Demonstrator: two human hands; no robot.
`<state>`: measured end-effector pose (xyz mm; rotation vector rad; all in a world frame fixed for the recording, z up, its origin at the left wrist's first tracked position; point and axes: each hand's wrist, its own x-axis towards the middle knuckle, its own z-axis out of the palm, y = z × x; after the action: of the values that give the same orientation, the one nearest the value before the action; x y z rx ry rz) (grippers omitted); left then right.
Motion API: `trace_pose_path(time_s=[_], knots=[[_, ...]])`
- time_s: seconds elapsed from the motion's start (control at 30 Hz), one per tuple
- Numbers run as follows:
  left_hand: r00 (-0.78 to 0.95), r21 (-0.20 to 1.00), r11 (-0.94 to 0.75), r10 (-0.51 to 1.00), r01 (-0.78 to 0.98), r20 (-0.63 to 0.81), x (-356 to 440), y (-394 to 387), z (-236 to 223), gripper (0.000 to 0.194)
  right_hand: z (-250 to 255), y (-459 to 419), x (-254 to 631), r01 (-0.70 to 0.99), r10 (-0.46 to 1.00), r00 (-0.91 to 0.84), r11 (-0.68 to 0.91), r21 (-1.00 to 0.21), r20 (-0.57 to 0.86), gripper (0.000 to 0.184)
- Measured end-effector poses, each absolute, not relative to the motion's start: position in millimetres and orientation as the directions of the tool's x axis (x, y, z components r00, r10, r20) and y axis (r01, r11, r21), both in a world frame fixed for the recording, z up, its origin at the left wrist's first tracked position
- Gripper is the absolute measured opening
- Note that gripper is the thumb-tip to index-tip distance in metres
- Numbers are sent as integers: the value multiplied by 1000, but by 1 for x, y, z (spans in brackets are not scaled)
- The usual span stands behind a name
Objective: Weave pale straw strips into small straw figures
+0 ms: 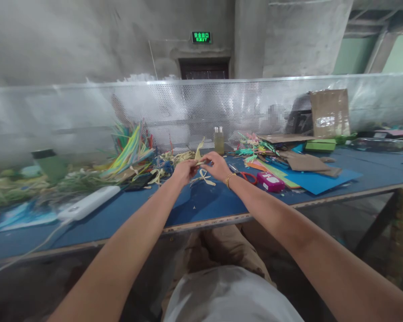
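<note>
Both hands meet above the blue tabletop, fingertips nearly touching. My left hand pinches one side of a thin pale-yellow strip, whose leaf-like end points upward. From the other side, my right hand is closed on the same strip with thumb and fingers. Fingers hide much of the piece, so its full shape is unclear. Just below the hands lie cut pale pieces with looped ends. Red-handled scissors rest to the right of my right wrist, beside a purple box.
A white power strip with a cable lies at left. Behind it stands a bundle of coloured strips. A capped bottle is beyond the hands. Cardboard and a blue sheet are at right; a perforated metal screen borders the back.
</note>
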<state>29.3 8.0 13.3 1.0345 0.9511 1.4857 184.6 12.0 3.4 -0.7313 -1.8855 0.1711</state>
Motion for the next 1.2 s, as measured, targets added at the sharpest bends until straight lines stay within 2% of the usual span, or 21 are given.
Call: trace_pose_path(time_s=[0.13, 0.23, 0.4, 0.63, 0.77, 0.83, 0.9, 1.03, 1.1, 1.2], knots=[[-58, 958, -95, 995, -272, 82, 30, 7, 14, 8, 4, 14, 186, 459, 570, -255, 782, -421, 781, 5], [-51, 956, -101, 995, -276, 90, 31, 5, 14, 7, 5, 15, 187, 470, 584, -238, 769, -435, 776, 8], [-34, 952, -134, 991, -276, 130, 32, 4, 14, 11, 3, 16, 186, 503, 599, -205, 743, -442, 774, 12], [12, 950, -199, 978, -241, 208, 34, 5, 10, 19, 4, 16, 185, 638, 656, -182, 645, -420, 732, 18], [63, 952, -260, 960, -163, 273, 34, 5, 7, 25, 6, 14, 184, 641, 705, -120, 592, -488, 699, 12], [77, 947, -287, 951, -144, 300, 33, 5, 6, 27, 5, 14, 183, 585, 729, -86, 589, -558, 679, 8], [73, 943, -295, 948, -154, 309, 33, 6, 5, 26, 5, 15, 182, 462, 776, -42, 574, -676, 630, 8], [44, 941, -291, 952, -176, 302, 32, 6, 7, 18, 2, 16, 178, 95, 919, -42, 394, -914, 392, 13], [25, 943, -284, 956, -175, 292, 33, 5, 9, 15, 1, 16, 177, -20, 943, -89, 321, -947, 322, 15], [-14, 950, -270, 962, -159, 271, 36, 3, 12, 13, 1, 16, 175, -109, 945, -96, 303, -947, 314, 20]])
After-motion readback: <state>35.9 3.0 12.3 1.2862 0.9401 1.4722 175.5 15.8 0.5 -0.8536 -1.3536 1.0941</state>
